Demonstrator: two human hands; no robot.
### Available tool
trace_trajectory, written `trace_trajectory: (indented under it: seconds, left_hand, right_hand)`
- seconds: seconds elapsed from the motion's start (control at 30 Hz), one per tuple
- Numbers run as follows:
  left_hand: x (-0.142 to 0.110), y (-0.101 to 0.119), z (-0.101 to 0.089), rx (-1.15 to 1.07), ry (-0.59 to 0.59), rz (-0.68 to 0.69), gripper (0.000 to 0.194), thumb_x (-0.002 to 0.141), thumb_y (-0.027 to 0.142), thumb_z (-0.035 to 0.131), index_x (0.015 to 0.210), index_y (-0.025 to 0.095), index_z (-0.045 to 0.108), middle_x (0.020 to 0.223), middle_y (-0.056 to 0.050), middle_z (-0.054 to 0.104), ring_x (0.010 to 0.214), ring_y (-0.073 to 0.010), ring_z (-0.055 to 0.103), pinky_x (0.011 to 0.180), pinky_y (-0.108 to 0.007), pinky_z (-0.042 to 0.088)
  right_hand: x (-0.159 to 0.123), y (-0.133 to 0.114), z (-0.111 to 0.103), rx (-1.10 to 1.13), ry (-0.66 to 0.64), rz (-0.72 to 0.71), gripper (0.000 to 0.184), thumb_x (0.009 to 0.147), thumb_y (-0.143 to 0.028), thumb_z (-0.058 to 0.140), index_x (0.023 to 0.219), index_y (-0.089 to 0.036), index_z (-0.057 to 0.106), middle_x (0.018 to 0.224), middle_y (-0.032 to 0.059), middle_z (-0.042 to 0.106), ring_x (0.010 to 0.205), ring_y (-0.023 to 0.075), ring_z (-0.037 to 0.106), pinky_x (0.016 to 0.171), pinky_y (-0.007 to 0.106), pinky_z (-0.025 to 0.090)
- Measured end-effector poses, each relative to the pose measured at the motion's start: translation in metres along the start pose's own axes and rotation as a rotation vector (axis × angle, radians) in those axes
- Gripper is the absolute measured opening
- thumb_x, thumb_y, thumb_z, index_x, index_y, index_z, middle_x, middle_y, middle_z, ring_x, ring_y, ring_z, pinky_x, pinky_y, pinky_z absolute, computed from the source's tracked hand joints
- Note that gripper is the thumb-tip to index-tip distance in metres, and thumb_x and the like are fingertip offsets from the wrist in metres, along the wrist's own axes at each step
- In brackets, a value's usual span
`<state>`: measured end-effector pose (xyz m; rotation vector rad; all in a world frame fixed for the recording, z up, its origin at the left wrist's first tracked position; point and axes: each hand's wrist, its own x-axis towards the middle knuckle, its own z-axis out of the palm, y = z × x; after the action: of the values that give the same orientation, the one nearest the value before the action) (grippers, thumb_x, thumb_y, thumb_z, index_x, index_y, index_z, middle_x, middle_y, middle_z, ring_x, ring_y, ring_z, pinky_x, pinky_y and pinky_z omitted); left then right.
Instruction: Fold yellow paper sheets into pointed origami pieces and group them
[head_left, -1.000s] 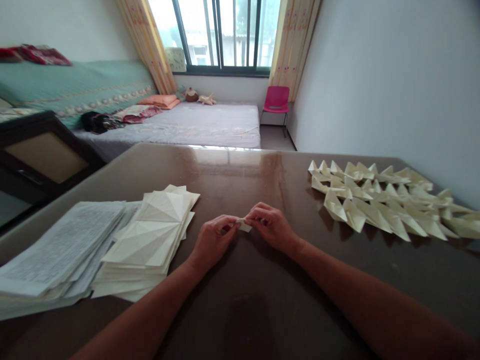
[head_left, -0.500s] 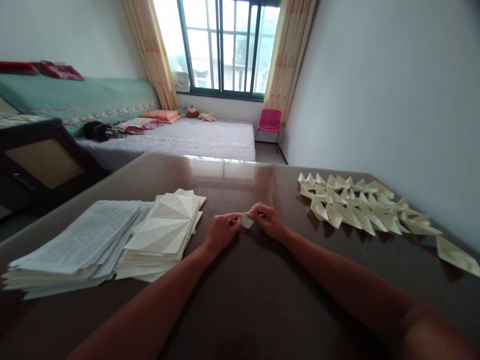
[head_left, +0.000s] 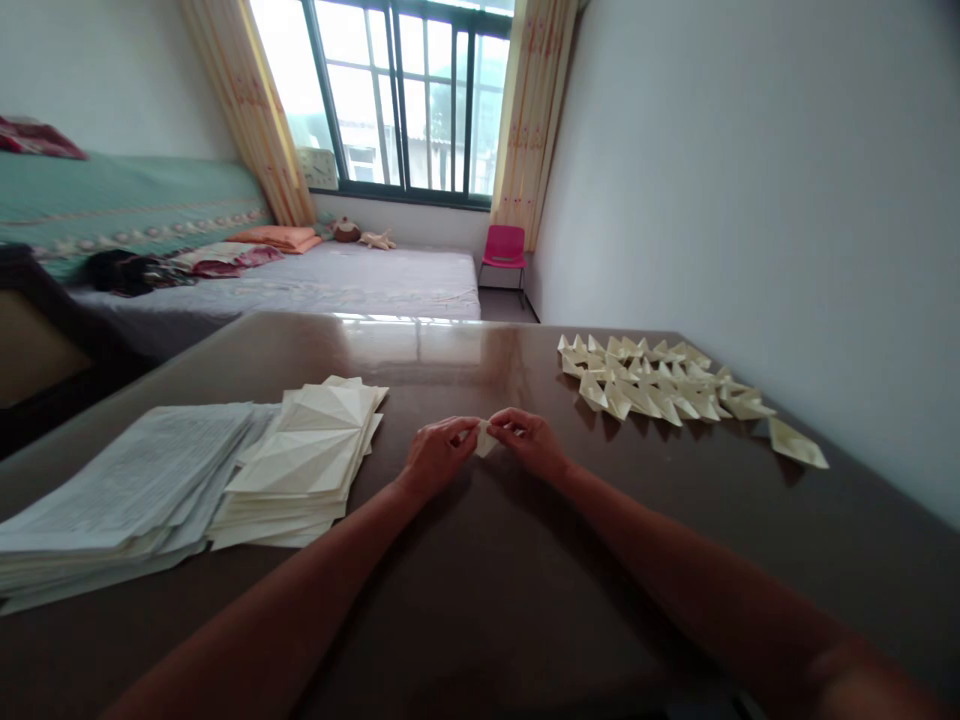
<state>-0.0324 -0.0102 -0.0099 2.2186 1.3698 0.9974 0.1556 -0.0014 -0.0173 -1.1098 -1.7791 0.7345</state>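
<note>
A small piece of folded cream paper [head_left: 484, 440] is held up between my two hands, just above the brown table [head_left: 480, 580]. My left hand [head_left: 442, 452] pinches its left side between thumb and fingers. On its right side, my right hand [head_left: 529, 440] grips it in the same way. Parts of the paper are covered by the fingertips. Left of my left hand lies a stack of creased cream sheets [head_left: 300, 450]. Folded paper boats [head_left: 652, 385] stand in rows beyond my right hand, and one boat [head_left: 799, 445] sits apart at their near end.
A thick pile of printed paper sheets [head_left: 135, 480] lies at the table's left, touching the creased stack. A white wall [head_left: 712, 180] runs along the right. Past the table are a bed [head_left: 375, 280], a pink chair [head_left: 504, 250] and a window [head_left: 405, 100].
The view has turned to the right, so the room and papers appear shifted left. My hands still pinch the small folded paper, their fingers slightly shifted and closer together.
</note>
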Motion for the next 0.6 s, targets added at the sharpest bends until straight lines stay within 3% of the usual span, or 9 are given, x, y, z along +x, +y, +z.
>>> trace_trajectory:
  seconds: [0.1, 0.27, 0.47, 0.6]
  left_hand:
    - [-0.002, 0.001, 0.0, 0.126, -0.005, 0.069, 0.025, 0.088, 0.032, 0.051, 0.098, 0.023, 0.072, 0.082, -0.001, 0.073, 0.062, -0.0115, 0.062, 0.063, -0.022, 0.043]
    - [-0.007, 0.003, -0.003, 0.33, 0.045, 0.142, 0.022, 0.086, 0.031, 0.052, 0.095, 0.027, 0.072, 0.089, 0.0, 0.074, 0.069, -0.0146, 0.067, 0.061, -0.023, 0.041]
    - [-0.01, 0.004, -0.004, 0.324, 0.024, 0.205, 0.021, 0.086, 0.028, 0.053, 0.093, 0.026, 0.072, 0.087, -0.001, 0.074, 0.072, -0.015, 0.068, 0.063, -0.022, 0.043]
    - [-0.005, -0.003, -0.007, 0.243, 0.072, 0.159, 0.022, 0.086, 0.029, 0.052, 0.091, 0.023, 0.072, 0.081, -0.001, 0.073, 0.069, -0.0134, 0.066, 0.065, -0.021, 0.044]
  right_hand:
    - [-0.009, -0.001, 0.0, -0.161, 0.023, -0.097, 0.018, 0.084, -0.037, 0.061, 0.081, -0.02, 0.067, 0.074, 0.0001, 0.064, 0.065, 0.0122, 0.055, 0.063, 0.023, 0.041]
    - [-0.011, -0.008, -0.009, -0.356, -0.058, -0.293, 0.02, 0.09, -0.033, 0.053, 0.078, -0.02, 0.064, 0.079, 0.0015, 0.062, 0.071, 0.0122, 0.056, 0.069, 0.023, 0.04]
    - [-0.016, -0.01, -0.009, -0.407, -0.052, -0.333, 0.019, 0.091, -0.03, 0.051, 0.077, -0.02, 0.06, 0.079, 0.0014, 0.06, 0.072, 0.0123, 0.055, 0.068, 0.023, 0.038]
    - [-0.012, -0.006, -0.014, -0.39, -0.037, -0.31, 0.018, 0.091, -0.028, 0.051, 0.077, -0.02, 0.059, 0.08, 0.0015, 0.06, 0.073, 0.0128, 0.056, 0.069, 0.023, 0.039]
